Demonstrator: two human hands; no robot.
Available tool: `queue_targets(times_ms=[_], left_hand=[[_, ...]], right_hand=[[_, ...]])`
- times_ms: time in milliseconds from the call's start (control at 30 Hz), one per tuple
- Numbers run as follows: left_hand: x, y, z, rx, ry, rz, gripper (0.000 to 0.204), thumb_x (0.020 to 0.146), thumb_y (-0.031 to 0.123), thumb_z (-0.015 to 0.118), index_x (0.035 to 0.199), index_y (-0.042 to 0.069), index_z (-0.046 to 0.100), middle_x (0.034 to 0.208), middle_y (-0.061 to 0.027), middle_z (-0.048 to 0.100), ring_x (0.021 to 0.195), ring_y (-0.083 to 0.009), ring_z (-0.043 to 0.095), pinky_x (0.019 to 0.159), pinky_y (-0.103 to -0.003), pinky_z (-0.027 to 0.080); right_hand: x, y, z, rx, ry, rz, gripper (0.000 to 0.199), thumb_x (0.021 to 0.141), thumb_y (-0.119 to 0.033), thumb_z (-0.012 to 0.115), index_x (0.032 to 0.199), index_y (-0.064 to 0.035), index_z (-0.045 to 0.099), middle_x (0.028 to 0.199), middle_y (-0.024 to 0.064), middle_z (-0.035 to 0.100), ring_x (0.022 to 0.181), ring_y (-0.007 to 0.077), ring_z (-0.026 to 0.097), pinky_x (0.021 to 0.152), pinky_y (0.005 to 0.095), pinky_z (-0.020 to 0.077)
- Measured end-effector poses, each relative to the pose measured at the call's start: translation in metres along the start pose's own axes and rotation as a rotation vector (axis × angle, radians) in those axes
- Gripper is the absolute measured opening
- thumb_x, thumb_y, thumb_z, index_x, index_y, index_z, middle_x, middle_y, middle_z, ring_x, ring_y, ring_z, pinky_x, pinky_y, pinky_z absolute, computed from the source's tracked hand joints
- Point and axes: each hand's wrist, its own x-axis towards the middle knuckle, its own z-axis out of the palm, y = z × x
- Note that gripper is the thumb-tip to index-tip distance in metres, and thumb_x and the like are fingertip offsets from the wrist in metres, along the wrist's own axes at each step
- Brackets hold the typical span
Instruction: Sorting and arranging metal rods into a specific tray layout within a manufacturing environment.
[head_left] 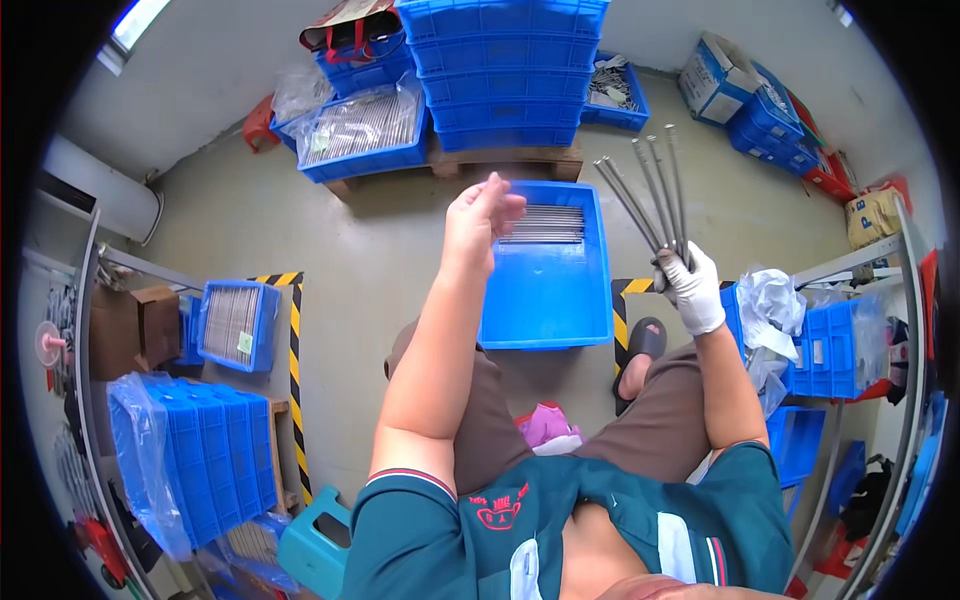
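My right hand (690,285), in a white glove with dark-stained fingertips, is closed round the lower ends of several thin metal rods (652,195). The rods fan upward and to the left, clear of the bin. My bare left hand (482,218) is raised over the left rim of a blue plastic bin (550,300). Its fingers are slightly bent and apart from the thumb, a little blurred, with nothing visible in them. Inside the bin, more metal rods (545,224) lie side by side at the far end, partly behind my left hand.
Tall stacked blue crates (505,85) stand on a wooden pallet (505,160) ahead, beside a rod-filled crate (365,130). More blue crates (190,450) stand at left, near a teal stool (315,540). At right is a metal rack (850,258). Striped tape (297,370) marks the floor.
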Motion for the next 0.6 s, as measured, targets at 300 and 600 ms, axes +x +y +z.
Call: queue_targets(times_ms=[300, 600], left_hand=[[-0.007, -0.014, 0.016, 0.229, -0.278, -0.003, 0.034, 0.093, 0.037, 0.054, 0.103, 0.006, 0.060, 0.088, -0.0081, 0.068, 0.078, -0.0141, 0.063, 0.072, -0.027, 0.046], [-0.013, -0.021, 0.021, 0.179, -0.405, -0.043, 0.036, 0.092, 0.037, 0.057, 0.099, 0.002, 0.061, 0.084, -0.0109, 0.068, 0.077, -0.0160, 0.062, 0.073, -0.029, 0.047]], right_hand=[[-0.007, 0.014, -0.006, -0.490, 0.035, -0.213, 0.022, 0.086, -0.026, 0.064, 0.083, -0.0045, 0.060, 0.060, 0.0125, 0.057, 0.054, 0.0230, 0.058, 0.055, 0.0317, 0.0456], [-0.008, 0.021, -0.010, -0.682, 0.082, -0.433, 0.027, 0.086, -0.035, 0.062, 0.080, -0.0090, 0.057, 0.061, 0.0135, 0.059, 0.059, 0.0327, 0.060, 0.053, 0.0379, 0.0463]])
